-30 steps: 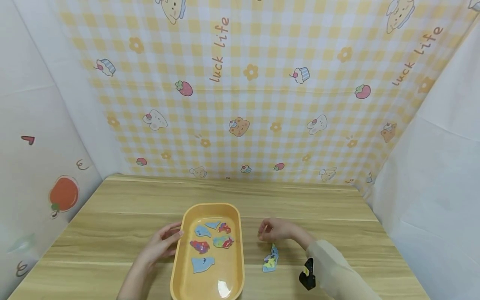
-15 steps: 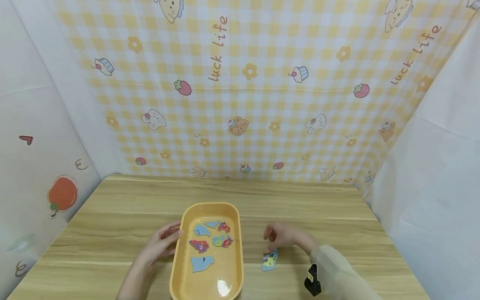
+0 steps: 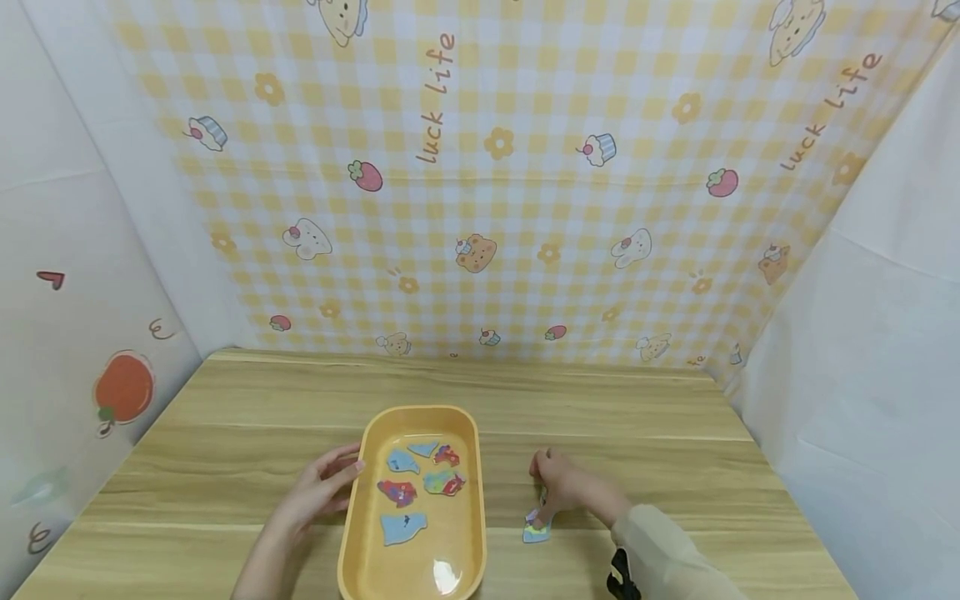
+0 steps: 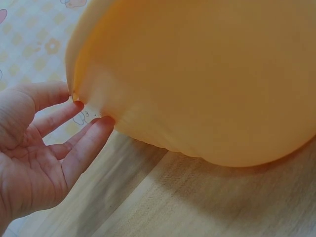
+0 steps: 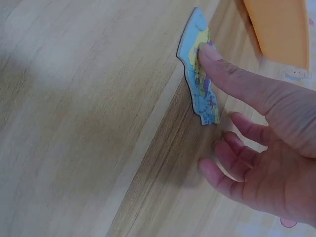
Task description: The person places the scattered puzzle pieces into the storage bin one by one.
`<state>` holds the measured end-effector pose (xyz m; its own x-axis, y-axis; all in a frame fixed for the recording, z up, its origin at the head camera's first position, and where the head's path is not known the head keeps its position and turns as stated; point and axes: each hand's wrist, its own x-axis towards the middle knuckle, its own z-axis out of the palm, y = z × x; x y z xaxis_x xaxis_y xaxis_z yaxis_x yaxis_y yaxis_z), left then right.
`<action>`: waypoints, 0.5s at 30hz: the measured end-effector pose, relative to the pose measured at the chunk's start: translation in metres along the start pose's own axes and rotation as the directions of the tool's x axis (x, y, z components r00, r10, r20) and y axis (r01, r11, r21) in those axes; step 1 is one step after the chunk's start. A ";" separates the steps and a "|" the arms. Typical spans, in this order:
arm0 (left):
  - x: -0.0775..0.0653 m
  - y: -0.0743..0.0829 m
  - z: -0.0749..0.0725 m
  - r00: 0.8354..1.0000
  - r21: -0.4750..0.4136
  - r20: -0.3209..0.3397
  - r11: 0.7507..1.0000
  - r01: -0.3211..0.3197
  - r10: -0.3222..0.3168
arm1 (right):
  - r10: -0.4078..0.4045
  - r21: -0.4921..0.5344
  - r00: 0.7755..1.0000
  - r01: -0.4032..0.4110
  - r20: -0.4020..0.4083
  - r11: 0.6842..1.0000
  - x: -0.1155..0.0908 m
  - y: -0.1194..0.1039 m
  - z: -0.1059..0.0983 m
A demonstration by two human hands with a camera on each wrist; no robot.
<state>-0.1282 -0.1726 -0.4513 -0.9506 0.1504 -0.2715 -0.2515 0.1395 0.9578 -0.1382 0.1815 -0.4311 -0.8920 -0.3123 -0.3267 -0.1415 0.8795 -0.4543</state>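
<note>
The left hand [image 3: 318,487] rests at the left side of a yellow-orange tray [image 3: 349,533]; in the left wrist view its fingertips touch the outer wall, none wrapped round it. Right of the tray, a map puzzle piece [image 5: 195,69], light blue with yellow and purple patches, lies on the wooden table. The right hand [image 3: 566,487] is over it, partly covering it in the head view. Its straight thumb [image 5: 211,52] touches the piece's printed face. The other fingers, slightly bent, stand apart from the piece in the right wrist view.
Several more map pieces lie inside the tray, among them a blue one [image 3: 403,528], a purple-red one [image 3: 397,492] and a green one [image 3: 444,482]. A checked cloth [image 3: 495,183] hangs behind the table [image 3: 637,408], with white cloth at both sides.
The right hand has come down toward the puzzle piece beside the tray, and its thumb now touches it. The left hand and the tray have stayed in place.
</note>
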 end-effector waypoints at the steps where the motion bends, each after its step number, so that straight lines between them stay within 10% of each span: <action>1: 0.000 0.000 0.000 1.000 0.001 0.003 1.000 0.000 0.000 | 0.002 -0.024 1.000 -0.002 -0.002 1.000 0.000 -0.001 0.001; 15: -0.001 0.000 0.002 1.000 -0.003 -0.024 1.000 0.005 -0.005 | 0.034 -0.099 0.999 -0.032 0.022 0.995 0.003 -0.007 0.002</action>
<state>-0.1270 -0.1711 -0.4511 -0.9534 0.1258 -0.2741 -0.2569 0.1375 0.9566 -0.1394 0.1737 -0.4305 -0.8866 -0.2900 -0.3604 -0.1548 0.9202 -0.3595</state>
